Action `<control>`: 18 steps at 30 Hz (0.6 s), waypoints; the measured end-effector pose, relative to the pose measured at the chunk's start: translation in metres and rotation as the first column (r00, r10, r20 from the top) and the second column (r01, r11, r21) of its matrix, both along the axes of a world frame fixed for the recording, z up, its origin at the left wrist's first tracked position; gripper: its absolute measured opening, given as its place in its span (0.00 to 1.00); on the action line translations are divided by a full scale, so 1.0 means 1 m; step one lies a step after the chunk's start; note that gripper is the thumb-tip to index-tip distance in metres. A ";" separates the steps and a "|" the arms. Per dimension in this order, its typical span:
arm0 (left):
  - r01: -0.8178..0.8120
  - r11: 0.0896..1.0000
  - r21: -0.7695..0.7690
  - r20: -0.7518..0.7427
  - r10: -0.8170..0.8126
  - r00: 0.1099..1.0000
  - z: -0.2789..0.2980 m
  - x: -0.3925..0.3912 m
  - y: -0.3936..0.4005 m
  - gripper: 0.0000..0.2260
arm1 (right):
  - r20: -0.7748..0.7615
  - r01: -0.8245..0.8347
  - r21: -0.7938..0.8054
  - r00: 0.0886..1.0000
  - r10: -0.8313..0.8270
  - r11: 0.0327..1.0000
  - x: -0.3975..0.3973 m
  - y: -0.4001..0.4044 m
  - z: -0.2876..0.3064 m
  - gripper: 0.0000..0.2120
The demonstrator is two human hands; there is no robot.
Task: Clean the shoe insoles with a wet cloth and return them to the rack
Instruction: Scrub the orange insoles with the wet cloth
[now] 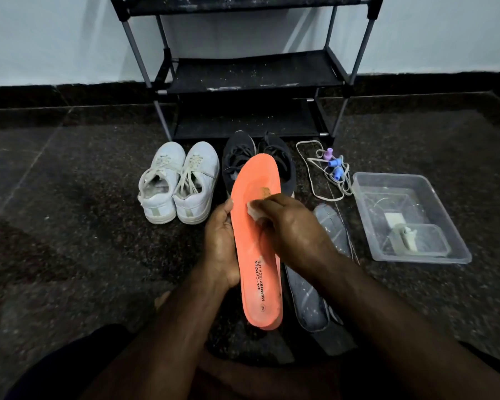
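Observation:
An orange insole (254,249) with black lettering stands lengthwise in front of me, toe end up. My left hand (220,243) grips its left edge, thumb near the top. My right hand (292,223) holds a small pale cloth (253,210) against the insole's middle, fingers curled over it. A brownish mark (264,192) shows on the insole just above the cloth. Two grey insoles (332,226) (306,301) lie on the floor to the right, partly hidden by my right arm. The black shoe rack (251,73) stands against the wall ahead.
A pair of white sneakers (179,183) sits left of a pair of black shoes (243,160) in front of the rack. A clear plastic tub (410,217) with water and a smaller container is at the right. White cord with clothes pegs (332,166) lies beside it.

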State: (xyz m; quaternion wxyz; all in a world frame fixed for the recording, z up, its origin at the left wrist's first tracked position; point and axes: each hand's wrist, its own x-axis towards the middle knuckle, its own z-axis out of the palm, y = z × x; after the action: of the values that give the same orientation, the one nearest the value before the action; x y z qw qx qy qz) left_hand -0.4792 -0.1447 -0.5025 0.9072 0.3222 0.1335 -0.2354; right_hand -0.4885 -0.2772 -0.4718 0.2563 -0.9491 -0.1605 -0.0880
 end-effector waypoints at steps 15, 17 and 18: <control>-0.106 0.994 0.031 -0.016 0.106 0.994 0.001 0.003 -0.002 0.25 | -0.001 0.156 0.171 0.987 -0.158 0.973 0.003 -0.001 0.006 0.10; -0.104 0.994 0.041 -0.016 0.104 0.994 0.002 0.001 -0.004 0.25 | 0.002 0.170 0.122 0.985 -0.172 0.978 0.006 0.001 0.005 0.10; -0.108 0.993 0.054 -0.016 0.109 0.994 0.001 0.001 -0.004 0.24 | -0.002 0.133 0.092 0.991 -0.134 0.987 0.002 0.006 0.004 0.10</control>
State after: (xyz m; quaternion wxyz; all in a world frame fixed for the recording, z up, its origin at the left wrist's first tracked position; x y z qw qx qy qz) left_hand -0.4777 -0.1489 -0.5011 0.9084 0.3362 0.1656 -0.1852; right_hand -0.4865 -0.2712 -0.4679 0.2929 -0.9447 -0.0929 -0.1143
